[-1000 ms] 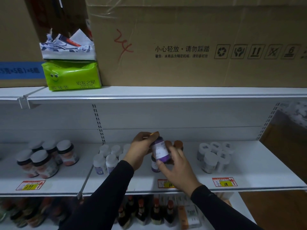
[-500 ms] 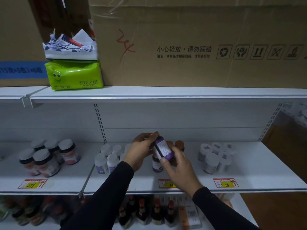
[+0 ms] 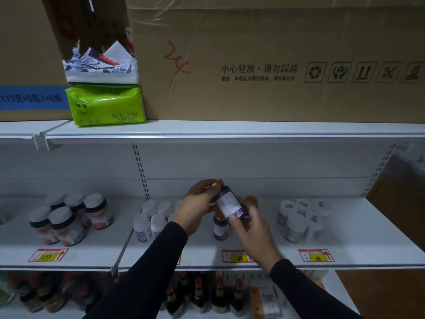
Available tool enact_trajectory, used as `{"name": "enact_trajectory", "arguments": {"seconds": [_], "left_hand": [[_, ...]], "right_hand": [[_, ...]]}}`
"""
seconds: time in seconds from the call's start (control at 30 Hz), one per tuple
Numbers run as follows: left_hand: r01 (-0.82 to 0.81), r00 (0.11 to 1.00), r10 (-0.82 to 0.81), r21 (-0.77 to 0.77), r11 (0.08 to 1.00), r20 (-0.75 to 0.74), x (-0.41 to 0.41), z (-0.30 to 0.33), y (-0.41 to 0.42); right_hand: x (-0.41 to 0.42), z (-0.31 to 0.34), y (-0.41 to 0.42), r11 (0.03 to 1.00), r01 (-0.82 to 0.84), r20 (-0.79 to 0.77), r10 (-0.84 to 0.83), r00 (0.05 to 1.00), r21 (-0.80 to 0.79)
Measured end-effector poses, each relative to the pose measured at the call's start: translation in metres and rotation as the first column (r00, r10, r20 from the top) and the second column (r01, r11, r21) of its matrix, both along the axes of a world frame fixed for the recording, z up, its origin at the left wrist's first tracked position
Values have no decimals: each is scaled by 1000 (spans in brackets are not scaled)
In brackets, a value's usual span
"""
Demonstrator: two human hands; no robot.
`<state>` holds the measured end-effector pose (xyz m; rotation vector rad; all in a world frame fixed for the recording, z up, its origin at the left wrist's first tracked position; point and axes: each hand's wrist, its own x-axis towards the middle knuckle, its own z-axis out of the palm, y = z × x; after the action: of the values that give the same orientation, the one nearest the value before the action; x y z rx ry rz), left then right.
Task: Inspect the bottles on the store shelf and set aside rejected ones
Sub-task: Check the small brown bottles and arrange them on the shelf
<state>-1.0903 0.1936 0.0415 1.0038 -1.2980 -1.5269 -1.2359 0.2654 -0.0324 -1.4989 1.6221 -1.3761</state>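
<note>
Behind hands (image 3: 230,212), purple bottle (image 3: 220,229); white jars (image 3: 301,219) beside.

A white middle shelf (image 3: 345,229) is running across the frame, carrying four groups of bottles. At left, dark-banded jars (image 3: 66,221) are standing together; just right of a divider, small white-capped bottles (image 3: 149,221) are clustering. At centre a purple-labelled bottle (image 3: 220,227) is standing upright, and toward the right wrapped white bottles (image 3: 301,218) are sitting in a bunch. Price tags (image 3: 316,255) are hanging on the front edge. The top shelf (image 3: 230,128) is bearing a large cardboard box (image 3: 276,61) and a green tissue pack (image 3: 105,105).
</note>
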Motion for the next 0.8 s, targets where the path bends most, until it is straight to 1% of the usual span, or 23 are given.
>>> {"name": "enact_trajectory", "arguments": {"seconds": [0.07,0.17,0.37,0.43,0.53,0.63,0.8], "left_hand": [[1,1000,-1,4,1000,-13,1,0,-1],[-40,999,41,14,999,-32,0,-1,-2],[-108,993,110,31,994,-38,-2,-1,-2],[-110,994,111,29,993,-23,-2,-1,-2],[-112,994,112,11,994,-2,-2,-2,-2],[-87,996,87,-17,996,14,-2,-1,-1],[-39,999,39,-3,999,10,-2,-3,-3]], "right_hand": [[0,2,1,1000,-1,11,1,1000,-1],[2,4,2,1000,-26,40,26,999,3],[2,4,-1,1000,-19,-35,19,999,9],[2,5,-1,1000,-15,-52,15,999,1],[2,5,0,1000,-22,-37,22,999,-4],[2,6,3,999,-33,2,33,999,1],[0,8,2,999,-3,49,1,999,45]]}}
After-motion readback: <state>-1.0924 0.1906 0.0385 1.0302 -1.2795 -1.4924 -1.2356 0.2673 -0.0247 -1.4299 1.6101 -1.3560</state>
